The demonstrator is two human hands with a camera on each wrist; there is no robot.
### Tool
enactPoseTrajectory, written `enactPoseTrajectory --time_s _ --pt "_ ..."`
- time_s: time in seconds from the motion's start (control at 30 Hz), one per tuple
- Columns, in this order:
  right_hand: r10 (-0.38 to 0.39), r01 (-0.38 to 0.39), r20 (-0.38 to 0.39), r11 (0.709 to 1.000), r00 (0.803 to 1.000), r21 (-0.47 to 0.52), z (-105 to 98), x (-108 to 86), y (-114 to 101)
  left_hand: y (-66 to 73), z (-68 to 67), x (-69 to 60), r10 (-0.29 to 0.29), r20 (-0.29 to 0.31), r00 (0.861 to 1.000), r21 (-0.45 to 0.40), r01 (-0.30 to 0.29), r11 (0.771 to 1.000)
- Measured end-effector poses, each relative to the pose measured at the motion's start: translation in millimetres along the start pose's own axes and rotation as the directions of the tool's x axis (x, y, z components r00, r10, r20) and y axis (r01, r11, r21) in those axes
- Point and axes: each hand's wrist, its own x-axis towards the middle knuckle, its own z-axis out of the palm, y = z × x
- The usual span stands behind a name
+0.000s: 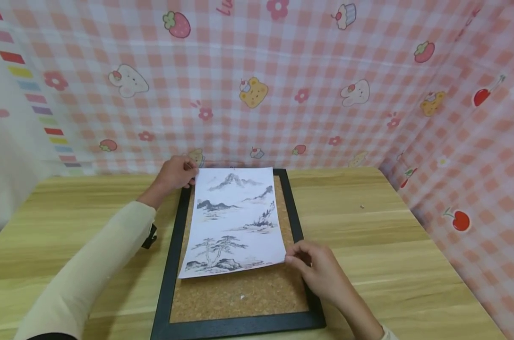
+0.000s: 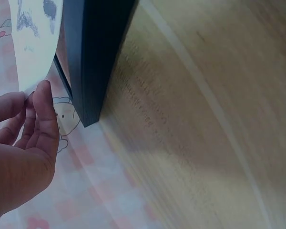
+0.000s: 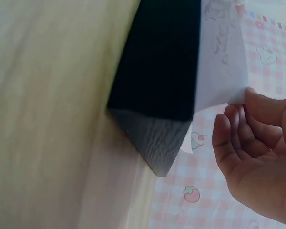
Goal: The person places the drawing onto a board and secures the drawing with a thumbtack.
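A white sheet (image 1: pixel 235 217) printed with ink mountains and trees lies over a cork board (image 1: pixel 240 300) in a black frame (image 1: pixel 240 326). My left hand (image 1: pixel 176 174) pinches the sheet's top left corner, and my right hand (image 1: pixel 321 269) pinches its bottom right corner. In the left wrist view, the left hand (image 2: pixel 26 138) holds the paper (image 2: pixel 38 43) between thumb and finger beside the frame (image 2: pixel 93 57). The right wrist view has the right hand (image 3: pixel 257 143) holding the paper corner (image 3: pixel 224 81), clear of the frame (image 3: pixel 157 57).
A small black object (image 1: pixel 149 237) lies on the wooden table (image 1: pixel 367 250), left of the frame and partly behind the left sleeve. A tiny item (image 1: pixel 362 206) rests on the table at the right. Pink checked cloth (image 1: pixel 304 71) hangs behind and at the right.
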Motion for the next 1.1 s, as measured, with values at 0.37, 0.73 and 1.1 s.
enactPoseTrajectory --time_s 0.37,0.73,1.1 --pt "-0.022 0.029 0.105 0.997 0.994 -0.067 -3.5 -1.7 7.5 -3.6 6.1 -0.2 0.024 -0.017 1.0 0.044 -0.024 0.999" --pt "0.01 0.013 0.189 0.993 0.982 -0.119 1.6 1.2 6.7 -12.7 14.9 11.1 0.031 0.032 0.999 0.04 -0.033 0.999" --pt "0.046 -0.01 0.21 0.985 0.977 -0.17 1.3 1.5 6.4 -12.2 18.9 13.1 0.063 -0.012 0.998 0.118 -0.061 0.991"
